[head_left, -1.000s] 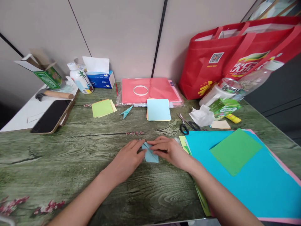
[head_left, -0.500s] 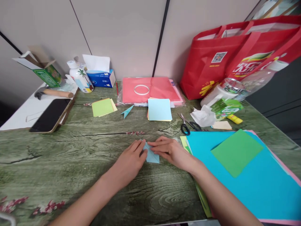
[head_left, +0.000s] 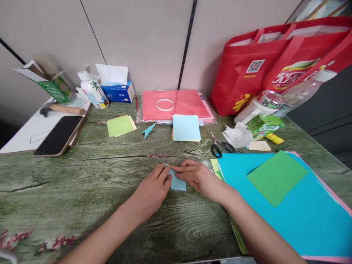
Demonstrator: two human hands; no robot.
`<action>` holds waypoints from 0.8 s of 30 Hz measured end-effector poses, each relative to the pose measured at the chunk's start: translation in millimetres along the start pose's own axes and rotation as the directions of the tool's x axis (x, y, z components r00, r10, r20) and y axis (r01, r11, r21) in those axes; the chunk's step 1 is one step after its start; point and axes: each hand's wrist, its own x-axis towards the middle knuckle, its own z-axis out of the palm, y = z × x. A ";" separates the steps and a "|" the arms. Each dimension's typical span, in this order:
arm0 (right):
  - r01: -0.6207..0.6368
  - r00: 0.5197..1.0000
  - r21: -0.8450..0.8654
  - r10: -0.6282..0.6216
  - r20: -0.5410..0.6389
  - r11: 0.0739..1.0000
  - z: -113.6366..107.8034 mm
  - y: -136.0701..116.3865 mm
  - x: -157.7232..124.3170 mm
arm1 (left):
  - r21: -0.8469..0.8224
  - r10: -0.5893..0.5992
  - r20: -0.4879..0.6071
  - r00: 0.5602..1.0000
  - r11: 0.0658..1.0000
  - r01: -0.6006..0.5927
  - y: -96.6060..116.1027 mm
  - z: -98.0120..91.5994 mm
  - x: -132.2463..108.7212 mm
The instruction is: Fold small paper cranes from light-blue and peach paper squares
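On the counter [head_left: 82, 198], left hand [head_left: 152, 187] and right hand [head_left: 202, 178] touch seemingly half-folded blue paper [head_left: 178, 184], pinch unclear; beyond their fingers [head_left: 184, 169] lies a finished-looking paper dart [head_left: 148, 131].

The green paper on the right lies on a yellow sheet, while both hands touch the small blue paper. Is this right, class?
No: the green paper lies on a blue sheet, not yellow, as the head view shows. The left hand and right hand do touch the small blue paper.
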 end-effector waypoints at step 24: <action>0.026 0.995 -0.364 0.011 0.100 0.931 1.1 -20.7 -6.3 | 0.012 -0.004 -0.005 1.000 1.000 0.004 5.4 -1.5 1.4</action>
